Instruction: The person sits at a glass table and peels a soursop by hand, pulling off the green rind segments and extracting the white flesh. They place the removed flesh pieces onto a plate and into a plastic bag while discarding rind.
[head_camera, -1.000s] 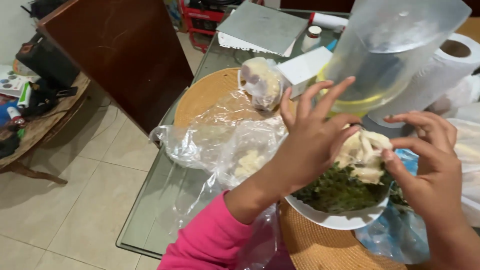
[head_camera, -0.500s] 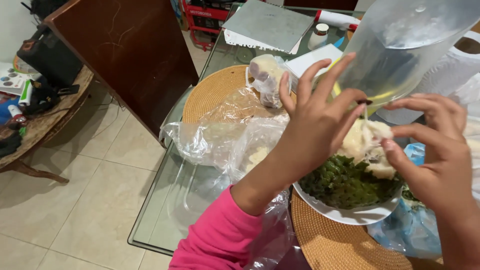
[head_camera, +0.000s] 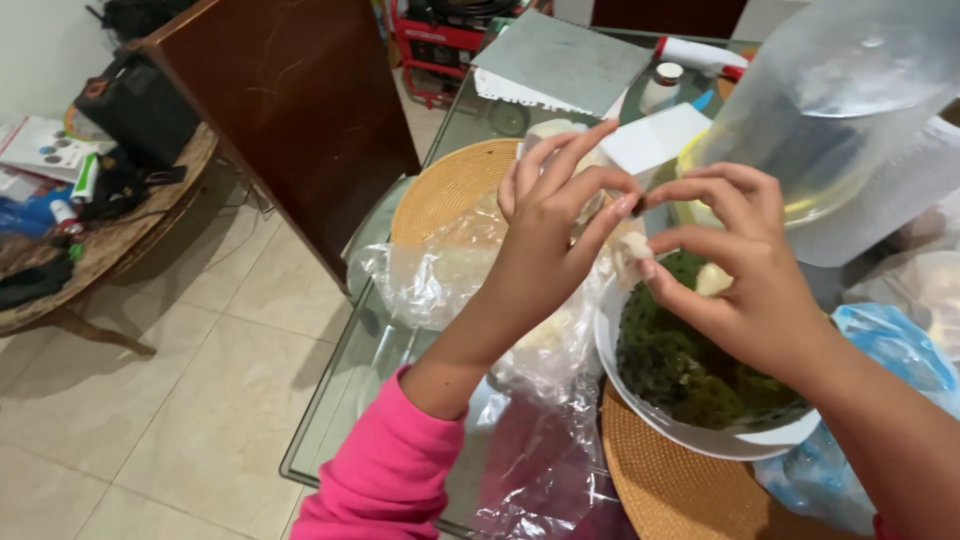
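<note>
Two hands now closer together, left hand (head_camera: 555, 215) and right hand (head_camera: 735, 260) pinching one pale piece (head_camera: 630, 250), over white bowl (head_camera: 640, 400).

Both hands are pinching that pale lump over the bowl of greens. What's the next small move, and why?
Probably pull the piece apart and let it drop: left hand and right hand pinch the pale lump just above the white bowl, where another pale piece already lies on the greens.

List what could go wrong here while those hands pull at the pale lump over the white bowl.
The left hand and right hand pinch a pale lump at the white bowl's near rim; a piece might drop onto the clear plastic bags. The bowl of dark greens may tip if bumped.
</note>
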